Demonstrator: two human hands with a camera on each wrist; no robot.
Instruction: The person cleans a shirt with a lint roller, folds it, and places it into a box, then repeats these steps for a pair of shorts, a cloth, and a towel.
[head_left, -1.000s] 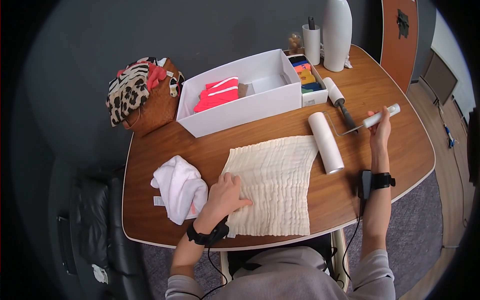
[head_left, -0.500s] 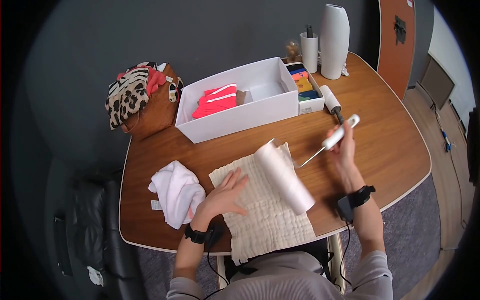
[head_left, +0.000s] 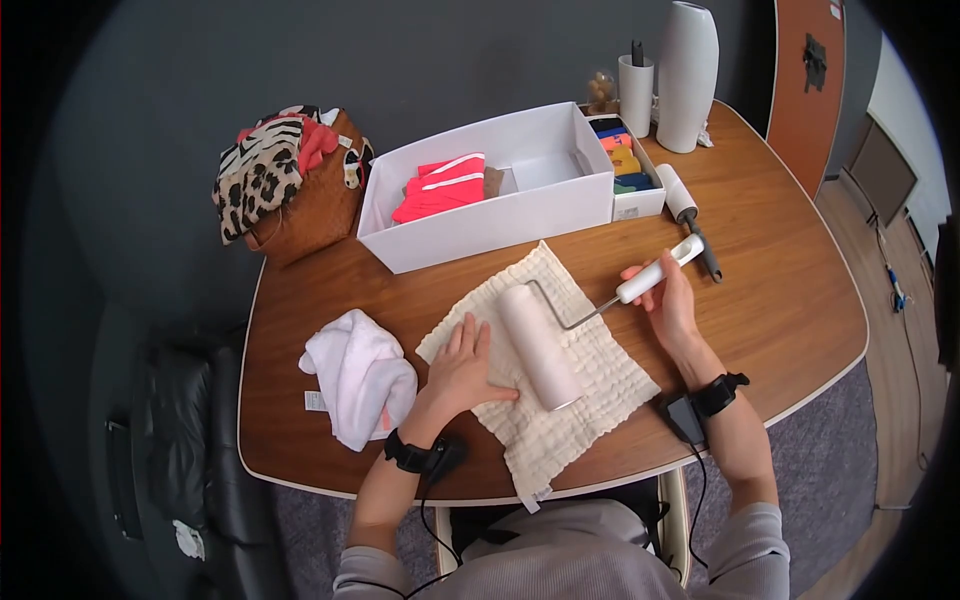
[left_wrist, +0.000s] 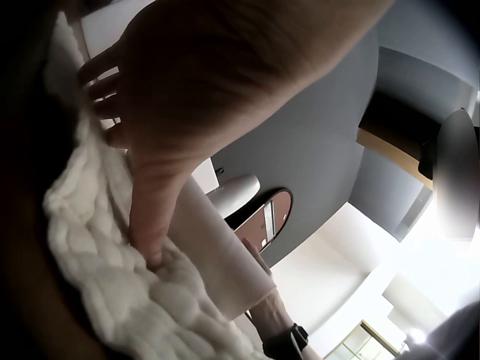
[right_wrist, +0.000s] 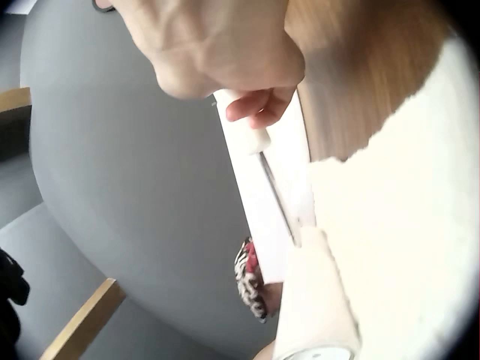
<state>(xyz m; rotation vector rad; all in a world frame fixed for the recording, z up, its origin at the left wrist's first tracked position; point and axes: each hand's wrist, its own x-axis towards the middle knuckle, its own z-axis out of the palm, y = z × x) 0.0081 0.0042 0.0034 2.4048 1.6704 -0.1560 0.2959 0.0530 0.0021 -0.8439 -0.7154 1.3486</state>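
Left hand (head_left: 462,372) lies open, fingers straight and slightly spread, resting on the cream cloth (head_left: 610,370); right hand (head_left: 668,305) curls round the white handle (head_left: 637,283) of the large roller (head_left: 540,345). On the wooden counter (head_left: 790,290), the long white box (head_left: 500,225) holds folded red clothing (head_left: 440,190). Nearer the person, the crinkled cloth lies aslant, the roller's white cylinder upon it, beside the left hand. Left of these sits a bunched white towel (head_left: 360,375).
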